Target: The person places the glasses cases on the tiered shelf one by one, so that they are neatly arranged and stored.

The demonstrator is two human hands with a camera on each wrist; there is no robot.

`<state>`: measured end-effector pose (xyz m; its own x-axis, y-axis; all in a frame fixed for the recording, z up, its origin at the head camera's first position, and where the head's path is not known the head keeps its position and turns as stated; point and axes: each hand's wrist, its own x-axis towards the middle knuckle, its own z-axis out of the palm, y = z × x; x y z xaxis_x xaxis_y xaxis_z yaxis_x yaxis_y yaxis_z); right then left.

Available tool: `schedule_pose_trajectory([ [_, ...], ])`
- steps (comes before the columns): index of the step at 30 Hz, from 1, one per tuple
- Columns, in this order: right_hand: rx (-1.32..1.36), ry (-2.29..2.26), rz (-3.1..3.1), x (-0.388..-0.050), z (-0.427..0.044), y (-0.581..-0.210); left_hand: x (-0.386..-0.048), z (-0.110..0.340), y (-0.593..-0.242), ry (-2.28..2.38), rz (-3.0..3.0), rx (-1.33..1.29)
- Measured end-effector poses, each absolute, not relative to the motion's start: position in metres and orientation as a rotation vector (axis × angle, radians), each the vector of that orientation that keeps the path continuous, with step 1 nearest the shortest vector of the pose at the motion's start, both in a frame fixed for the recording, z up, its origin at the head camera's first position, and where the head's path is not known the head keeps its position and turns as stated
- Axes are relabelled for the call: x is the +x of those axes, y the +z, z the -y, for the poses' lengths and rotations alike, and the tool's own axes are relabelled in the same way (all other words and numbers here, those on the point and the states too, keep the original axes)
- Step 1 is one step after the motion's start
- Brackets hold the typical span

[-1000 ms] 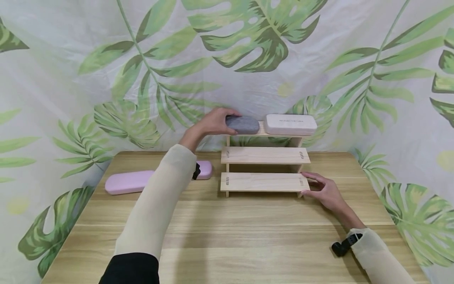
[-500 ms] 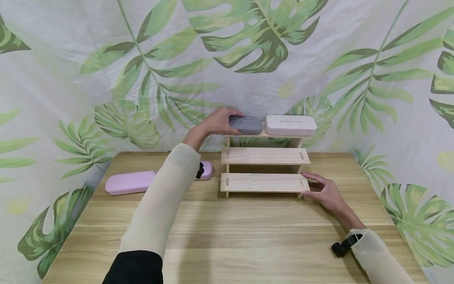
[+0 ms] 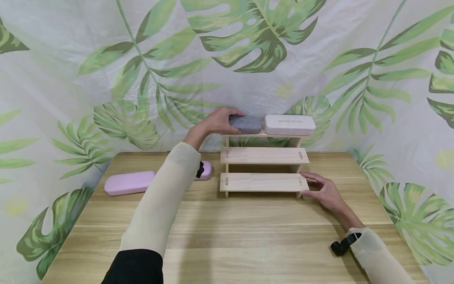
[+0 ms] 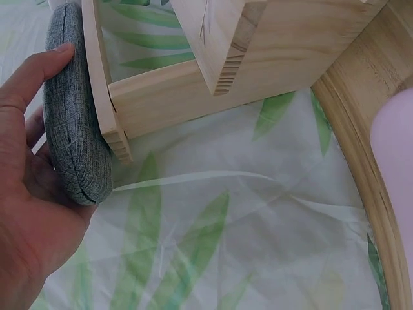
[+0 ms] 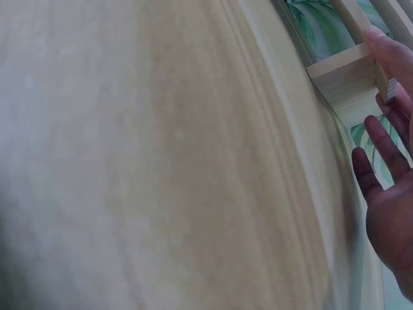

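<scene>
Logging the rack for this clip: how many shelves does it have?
3: top shelf, under the grey case and white case; middle shelf; bottom shelf, its right end held by the right hand. None seems hidden.

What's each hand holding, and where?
Left hand: the rounded grey fabric case, by its left end. Right hand: the pale wooden tiered stand, by the right end of its lowest shelf.

Cream sleeves [image 3: 159,201] with black wrist gear [image 3: 341,248] (left upper sleeve [image 3: 134,268] black).
</scene>
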<state>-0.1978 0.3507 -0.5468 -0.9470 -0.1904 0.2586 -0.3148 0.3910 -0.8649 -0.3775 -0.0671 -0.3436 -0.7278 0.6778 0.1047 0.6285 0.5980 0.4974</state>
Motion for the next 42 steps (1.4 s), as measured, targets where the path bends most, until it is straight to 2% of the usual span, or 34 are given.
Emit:
schedule_pose_trajectory([
  [28,0.44,1.544,2.573,-0.198,-0.351,-0.544,-0.375,0.071,-0.342,0.836,-2.728,1.109],
  [42,0.514,1.469,2.588,-0.195,-0.35,-0.539,-0.356,0.1,-0.328,0.922,-2.769,1.126],
])
